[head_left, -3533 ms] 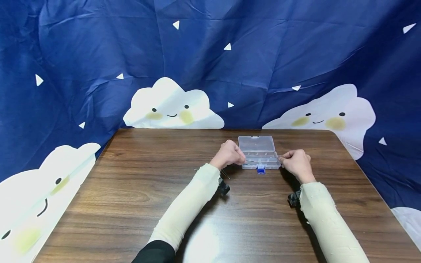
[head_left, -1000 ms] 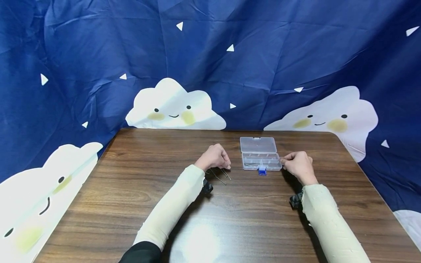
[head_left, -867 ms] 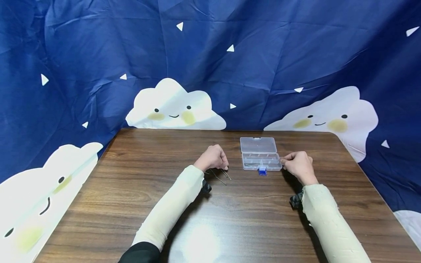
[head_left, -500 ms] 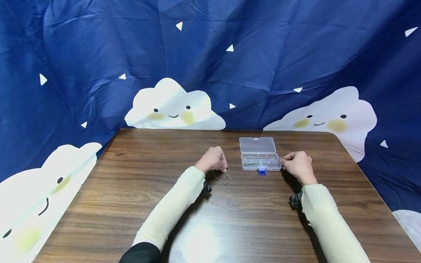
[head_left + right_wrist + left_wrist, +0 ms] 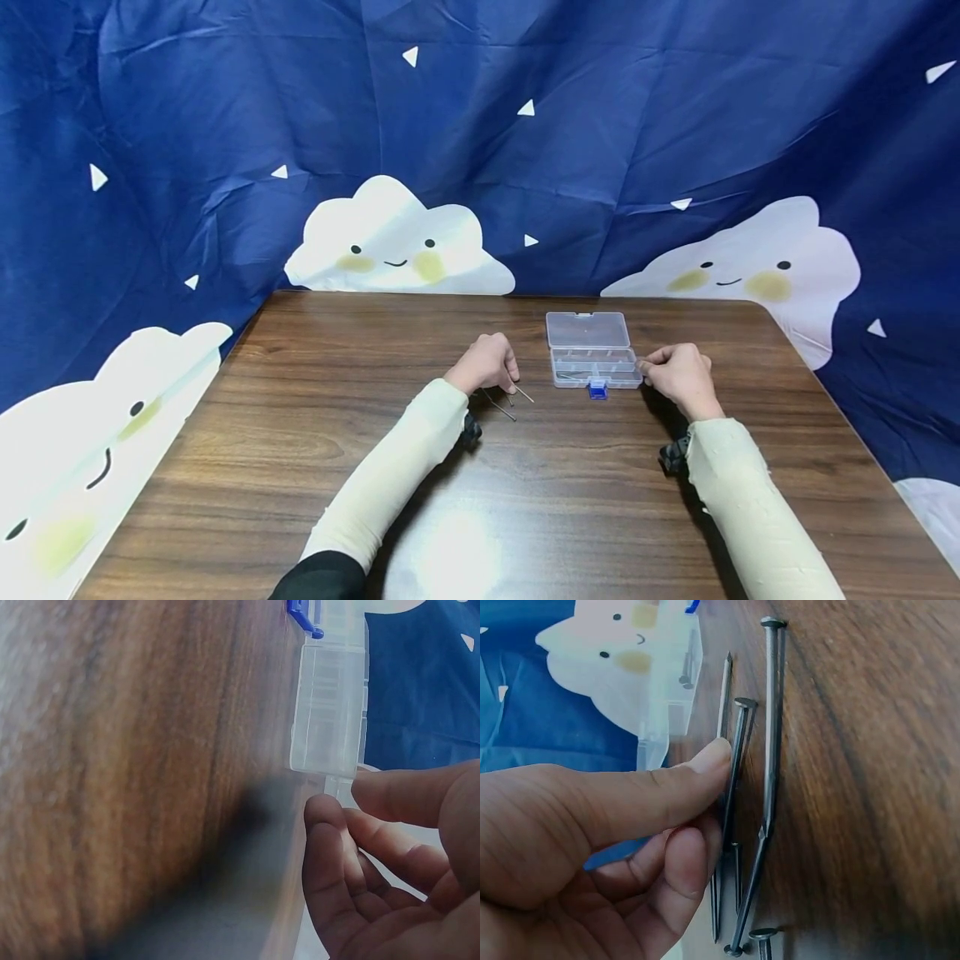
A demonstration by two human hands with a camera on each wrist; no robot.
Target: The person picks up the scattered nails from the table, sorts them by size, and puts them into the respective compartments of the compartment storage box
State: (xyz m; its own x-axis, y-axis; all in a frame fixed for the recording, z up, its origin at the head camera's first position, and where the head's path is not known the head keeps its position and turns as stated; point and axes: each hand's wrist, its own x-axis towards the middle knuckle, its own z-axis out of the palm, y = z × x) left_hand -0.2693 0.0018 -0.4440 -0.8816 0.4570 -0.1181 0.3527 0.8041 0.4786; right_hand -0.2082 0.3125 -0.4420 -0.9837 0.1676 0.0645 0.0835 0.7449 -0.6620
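Observation:
In the left wrist view, my left hand (image 5: 485,364) pinches a steel nail (image 5: 724,697) between thumb and fingers, its point showing beyond the thumb. Close beside it on the table lie more nails: one with a flat head (image 5: 739,735), long ones (image 5: 771,727) lined up end to end, and a short nail (image 5: 738,874). My right hand (image 5: 681,379) grips the right end of a clear plastic compartment box (image 5: 597,384) with thumb and fingertips. The box's lid (image 5: 588,331) stands raised at the back. A nail (image 5: 572,377) lies in its front compartment.
The brown wooden table (image 5: 585,500) spreads around both hands. A blue latch (image 5: 597,390) juts from the box's front side. Behind the table hangs a blue cloth (image 5: 570,167) with white clouds. Each wrist bears a small black camera (image 5: 673,456).
My left hand has moved left from the box to the loose nails, bent its fingers down, and now holds a nail that has swung slightly rightward. The right hand has stayed at the box.

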